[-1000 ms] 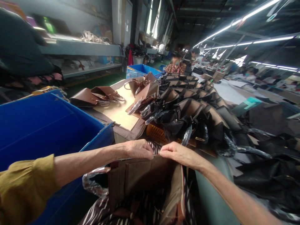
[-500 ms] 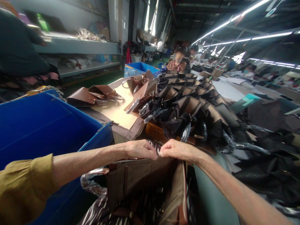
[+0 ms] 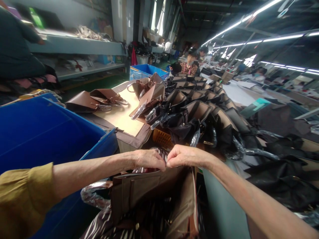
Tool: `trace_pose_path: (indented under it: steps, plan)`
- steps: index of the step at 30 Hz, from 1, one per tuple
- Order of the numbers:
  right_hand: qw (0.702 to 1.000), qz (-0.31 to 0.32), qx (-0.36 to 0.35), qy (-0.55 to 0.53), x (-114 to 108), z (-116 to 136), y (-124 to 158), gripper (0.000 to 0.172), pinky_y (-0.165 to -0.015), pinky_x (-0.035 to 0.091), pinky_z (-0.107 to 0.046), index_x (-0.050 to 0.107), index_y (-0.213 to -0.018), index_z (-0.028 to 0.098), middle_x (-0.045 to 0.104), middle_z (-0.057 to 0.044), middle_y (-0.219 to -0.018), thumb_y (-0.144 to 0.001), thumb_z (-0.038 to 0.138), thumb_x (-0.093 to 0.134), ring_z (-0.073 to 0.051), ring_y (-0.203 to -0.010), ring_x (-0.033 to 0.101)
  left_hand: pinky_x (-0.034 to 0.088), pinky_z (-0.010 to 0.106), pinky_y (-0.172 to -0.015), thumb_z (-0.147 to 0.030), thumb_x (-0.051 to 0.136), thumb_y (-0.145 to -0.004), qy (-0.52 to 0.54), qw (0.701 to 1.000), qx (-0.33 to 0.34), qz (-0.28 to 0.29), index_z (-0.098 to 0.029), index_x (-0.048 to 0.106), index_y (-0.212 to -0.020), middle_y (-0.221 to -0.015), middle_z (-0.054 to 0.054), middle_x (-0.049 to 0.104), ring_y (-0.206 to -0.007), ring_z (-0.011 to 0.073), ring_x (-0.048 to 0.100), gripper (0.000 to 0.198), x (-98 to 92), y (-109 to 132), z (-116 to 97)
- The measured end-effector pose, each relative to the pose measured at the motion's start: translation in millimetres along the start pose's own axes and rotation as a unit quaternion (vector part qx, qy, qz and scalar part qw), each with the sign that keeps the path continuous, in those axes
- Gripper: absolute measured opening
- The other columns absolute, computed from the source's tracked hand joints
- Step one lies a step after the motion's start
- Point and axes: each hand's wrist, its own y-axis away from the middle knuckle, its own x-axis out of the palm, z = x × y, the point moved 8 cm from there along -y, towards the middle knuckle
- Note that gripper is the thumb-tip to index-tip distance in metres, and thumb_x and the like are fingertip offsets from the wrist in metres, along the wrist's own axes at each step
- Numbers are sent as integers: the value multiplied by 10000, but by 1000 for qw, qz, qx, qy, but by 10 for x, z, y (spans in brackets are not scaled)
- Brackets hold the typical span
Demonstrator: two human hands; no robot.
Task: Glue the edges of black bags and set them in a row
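Note:
A brown handbag (image 3: 142,189) stands open in front of me, its tan lining and inner pocket showing. Over its far rim, my left hand (image 3: 151,160) and my right hand (image 3: 180,156) meet with fingers closed and fingertips nearly touching. Both are pinched at the bag's far edge; what exactly lies between the fingertips is hidden. A plastic-wrapped handle (image 3: 96,196) sticks out on the bag's left side. Dark zebra-striped cloth (image 3: 160,152) shows just beyond my hands and also below the bag.
A large blue bin (image 3: 50,132) is at my left. Rows of black handbags (image 3: 199,113) cover the table ahead, with brown handbags (image 3: 82,101) on its left part. A yellow basket (image 3: 161,138) sits below the table's edge. One person (image 3: 189,68) is across the table, another (image 3: 17,46) at far left.
The view has shifted slightly, so the surroundings sit a little further left. Both hands keep their pinch at the bag's far rim. The person across the table now holds up something dark.

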Motion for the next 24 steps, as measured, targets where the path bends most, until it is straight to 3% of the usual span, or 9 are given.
trace_pose_path:
  steps: [8,15,19,24]
  plan:
    - [999,17,39,-22,30,-95,-10,184,-424,137,-250,471,-498,161,278,74,-465,-646,234,551,-76,-466,220,391,219,-474,-329,540,-600,6,998,-51,20,-155,576,-611,-568,-16,515,-523,118,484,177,98,-11,-15]
    - [999,41,19,-11,-35,-127,77,117,-440,195,-234,622,-609,140,353,71,-476,-650,233,565,-83,-473,292,388,210,-477,-356,525,-584,-45,998,-38,2,-158,534,-571,-539,-20,484,-542,125,477,198,100,-115,-132]
    - [999,-51,-13,11,-89,-77,203,146,-542,286,-230,675,-743,150,504,48,-597,-693,195,546,-111,-590,421,395,220,-484,-340,523,-582,-29,998,-48,-5,-158,550,-594,-549,-15,506,-543,131,489,184,96,-175,-113]
    - [972,-231,-28,24,-128,-117,492,167,-715,362,-259,646,-864,183,624,0,-843,-758,169,518,-167,-791,536,305,209,-432,-334,524,-582,-34,998,-42,-32,-169,517,-567,-515,-36,453,-507,113,433,166,29,-198,-126]
